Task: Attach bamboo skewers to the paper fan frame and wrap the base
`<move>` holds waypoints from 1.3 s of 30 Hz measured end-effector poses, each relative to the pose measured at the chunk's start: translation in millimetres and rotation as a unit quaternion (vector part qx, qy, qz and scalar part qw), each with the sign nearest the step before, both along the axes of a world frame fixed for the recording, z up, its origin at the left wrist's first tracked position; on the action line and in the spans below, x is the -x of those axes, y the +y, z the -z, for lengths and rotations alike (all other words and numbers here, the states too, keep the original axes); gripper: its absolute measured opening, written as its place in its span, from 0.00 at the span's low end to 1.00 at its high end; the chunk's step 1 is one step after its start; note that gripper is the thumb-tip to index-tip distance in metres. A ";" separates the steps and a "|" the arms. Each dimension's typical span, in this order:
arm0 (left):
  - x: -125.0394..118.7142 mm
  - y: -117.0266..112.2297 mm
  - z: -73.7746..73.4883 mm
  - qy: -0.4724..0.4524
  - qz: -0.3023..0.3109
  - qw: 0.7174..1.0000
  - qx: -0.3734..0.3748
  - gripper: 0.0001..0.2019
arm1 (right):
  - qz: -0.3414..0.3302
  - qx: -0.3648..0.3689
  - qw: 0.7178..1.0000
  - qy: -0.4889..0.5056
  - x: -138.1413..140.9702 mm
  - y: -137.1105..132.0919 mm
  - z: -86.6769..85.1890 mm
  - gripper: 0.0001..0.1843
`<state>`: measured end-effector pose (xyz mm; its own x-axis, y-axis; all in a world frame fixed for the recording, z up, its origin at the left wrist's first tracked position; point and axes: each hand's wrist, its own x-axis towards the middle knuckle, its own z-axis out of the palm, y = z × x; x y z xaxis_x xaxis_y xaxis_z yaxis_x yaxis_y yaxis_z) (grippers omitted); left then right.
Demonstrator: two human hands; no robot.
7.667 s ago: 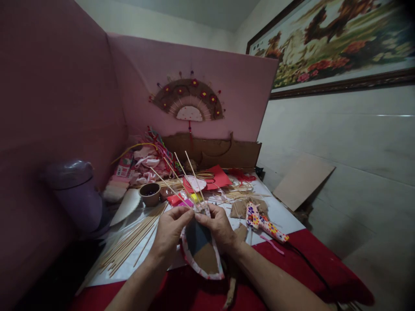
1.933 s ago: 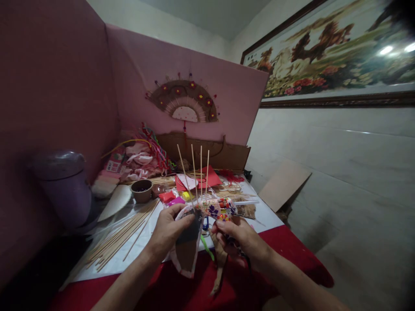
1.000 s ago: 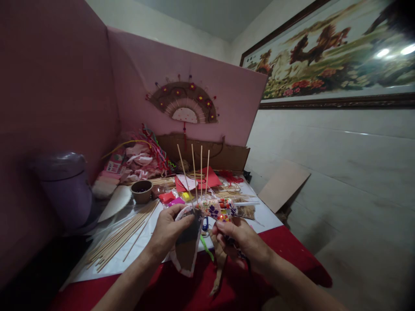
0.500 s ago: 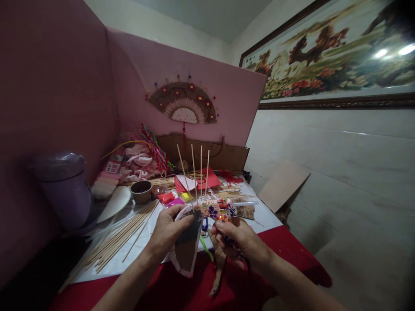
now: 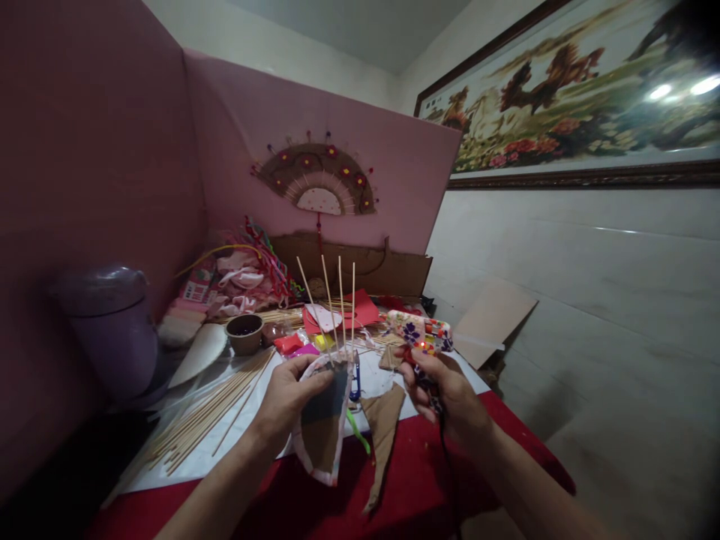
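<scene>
My left hand [image 5: 297, 390] pinches the upper edge of a half-round cardboard piece [image 5: 322, 431] with a pale fabric border. Several thin wooden sticks [image 5: 340, 300] rise fanned out from that edge. My right hand [image 5: 447, 386] is wrapped round the handle of a flower-patterned glue gun [image 5: 413, 328], held to the right and apart from the cardboard. A red light glows on the gun, a clear glue stick [image 5: 478, 341] sticks out of its back, and a dark cord hangs below. Between my hands lies a torn brown cardboard scrap [image 5: 385, 427].
Loose wooden sticks [image 5: 211, 409] lie at the left, near a brown cup [image 5: 245, 334] and a pale half-disc [image 5: 199, 354]. Red paper [image 5: 365, 309] and small coloured packets sit behind. A decorated fan [image 5: 320, 176] hangs on the pink panel. A purple bin [image 5: 109, 337] stands far left.
My right hand has drawn the glue gun away to the right and slightly up from the sticks' base. My left hand and the cardboard piece have shifted slightly left.
</scene>
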<state>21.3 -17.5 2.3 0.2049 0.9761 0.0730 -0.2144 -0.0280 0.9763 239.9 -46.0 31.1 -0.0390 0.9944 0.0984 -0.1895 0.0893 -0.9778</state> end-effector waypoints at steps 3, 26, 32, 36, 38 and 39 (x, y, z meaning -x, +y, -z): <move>0.3 -0.7 -1.1 -0.015 -0.008 1.000 0.022 0.12 | 0.085 -0.019 0.978 -0.188 -26.4 20.1 13.3 0.20; 0.9 -1.9 -3.7 -0.101 0.013 0.994 0.026 0.09 | -0.142 -0.024 0.986 -0.082 45.2 22.2 26.2 0.23; 5.1 5.8 1.9 -0.102 -0.032 0.994 -0.024 0.10 | -0.127 -0.062 0.990 -0.001 84.8 46.8 24.2 0.12; 6.9 8.3 3.8 -0.109 -0.060 0.992 -0.025 0.10 | -0.124 -0.083 0.988 0.028 87.3 55.6 27.0 0.09; 7.1 8.5 4.3 -0.105 -0.073 0.992 -0.013 0.10 | -0.130 -0.085 0.987 0.040 84.9 55.5 31.7 0.09; 7.0 8.5 4.6 -0.100 -0.076 0.992 -0.013 0.09 | -0.132 -0.086 0.987 0.042 83.3 54.5 34.1 0.09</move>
<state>14.3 -9.0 -2.3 0.0335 0.9919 0.1225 -0.3950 -0.0995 0.9133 156.6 8.5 -2.9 -0.2787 0.9188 0.2794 -0.3083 0.1899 -0.9321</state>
